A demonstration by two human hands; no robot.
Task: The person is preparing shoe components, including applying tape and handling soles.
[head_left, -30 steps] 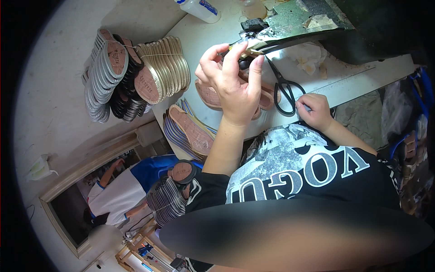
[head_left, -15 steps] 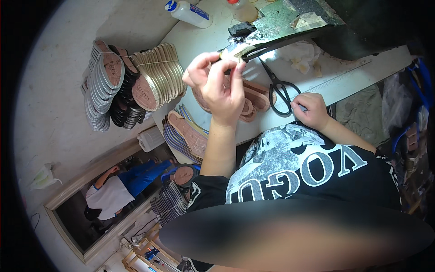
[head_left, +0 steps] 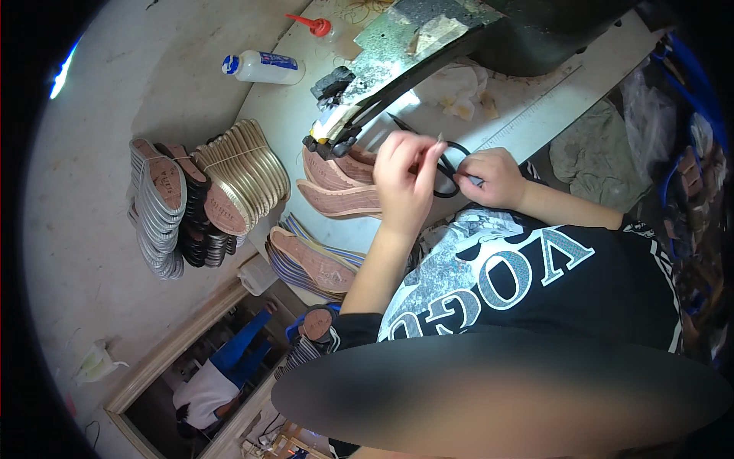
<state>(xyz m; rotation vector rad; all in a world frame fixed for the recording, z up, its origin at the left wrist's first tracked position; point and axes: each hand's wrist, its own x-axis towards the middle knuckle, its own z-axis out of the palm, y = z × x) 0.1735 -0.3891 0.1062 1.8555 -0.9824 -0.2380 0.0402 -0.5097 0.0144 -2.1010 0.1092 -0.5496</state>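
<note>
A: How is the light?

B: Even and fairly bright over the pale work table [head_left: 535,92], soft shadows only. The brightest patch sits under the dark metal machine arm [head_left: 413,46]. A small blue-white glare spot shows at the far left rim.

A: And sharpness?

B: Crisp in the middle. Toward the rim, straight edges bow and the corners fall to black. A dark, smeared oval blurs the lower part. The raised left hand [head_left: 403,180] is slightly soft.
</note>
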